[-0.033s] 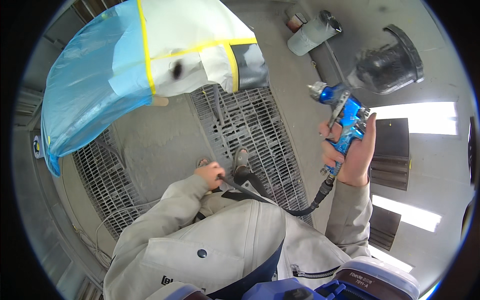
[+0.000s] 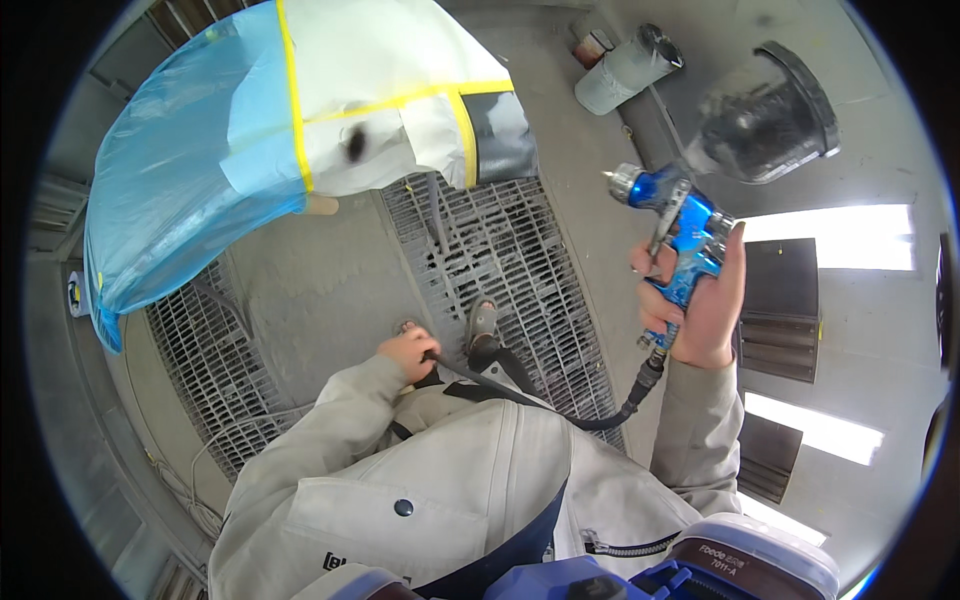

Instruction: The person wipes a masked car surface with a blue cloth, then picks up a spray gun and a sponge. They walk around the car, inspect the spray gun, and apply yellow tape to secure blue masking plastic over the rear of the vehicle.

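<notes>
My right hand (image 2: 705, 305) is wrapped round the handle of a blue spray gun (image 2: 690, 230), held up on the right with its nozzle to the left. Fingers lie by the trigger. A dark, see-through paint cup (image 2: 765, 120) sits on the gun. From the handle's base a black air hose (image 2: 640, 392) runs down and across my waist. My left hand (image 2: 408, 355) is closed round that hose in front of my body. Ahead on the left stands a large part masked with blue film (image 2: 190, 170), white paper and yellow tape (image 2: 292, 100); a dark panel (image 2: 505, 135) shows at its right end.
Floor gratings (image 2: 510, 270) lie under and beside my feet. A grey cylindrical bin (image 2: 628, 70) stands by the far right wall, with a small can (image 2: 592, 47) beside it. A thin coiled hose (image 2: 200, 510) lies at the lower left. Bright lights (image 2: 830, 235) line the right wall.
The spray gun and its cup have shifted slightly left and tilted a little. My left hand has moved slightly left with the hose.
</notes>
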Available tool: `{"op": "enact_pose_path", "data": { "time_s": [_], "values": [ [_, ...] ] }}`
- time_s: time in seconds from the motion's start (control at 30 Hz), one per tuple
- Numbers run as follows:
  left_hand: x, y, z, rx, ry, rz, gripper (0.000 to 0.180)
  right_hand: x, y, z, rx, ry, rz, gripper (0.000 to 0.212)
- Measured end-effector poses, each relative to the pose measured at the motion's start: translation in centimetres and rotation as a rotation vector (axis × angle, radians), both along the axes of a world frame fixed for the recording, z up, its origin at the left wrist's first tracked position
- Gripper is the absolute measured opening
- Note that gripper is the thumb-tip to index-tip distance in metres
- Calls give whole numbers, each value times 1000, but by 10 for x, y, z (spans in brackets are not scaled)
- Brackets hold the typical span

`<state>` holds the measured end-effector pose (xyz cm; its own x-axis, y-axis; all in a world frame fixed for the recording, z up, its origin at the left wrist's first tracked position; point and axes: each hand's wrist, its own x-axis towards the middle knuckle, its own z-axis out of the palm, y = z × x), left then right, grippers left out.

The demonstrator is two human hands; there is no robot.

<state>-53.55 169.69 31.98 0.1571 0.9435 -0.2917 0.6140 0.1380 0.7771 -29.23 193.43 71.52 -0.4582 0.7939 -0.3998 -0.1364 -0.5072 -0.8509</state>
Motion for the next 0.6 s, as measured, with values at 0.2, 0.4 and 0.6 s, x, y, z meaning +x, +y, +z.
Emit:
{"op": "enact_pose_path", "data": {
  "time_s": [0.2,0.4,0.6],
  "values": [
    [-42,-45,34,38,105,191,22,-25,23,-5,278,-247,-123,75],
    [-47,-53,71,124,130,342,25,-35,34,-1,249,-288,-112,74],
    [-21,-46,78,162,138,425,25,-37,69,-5,4,-44,207,79]
  ]
}}
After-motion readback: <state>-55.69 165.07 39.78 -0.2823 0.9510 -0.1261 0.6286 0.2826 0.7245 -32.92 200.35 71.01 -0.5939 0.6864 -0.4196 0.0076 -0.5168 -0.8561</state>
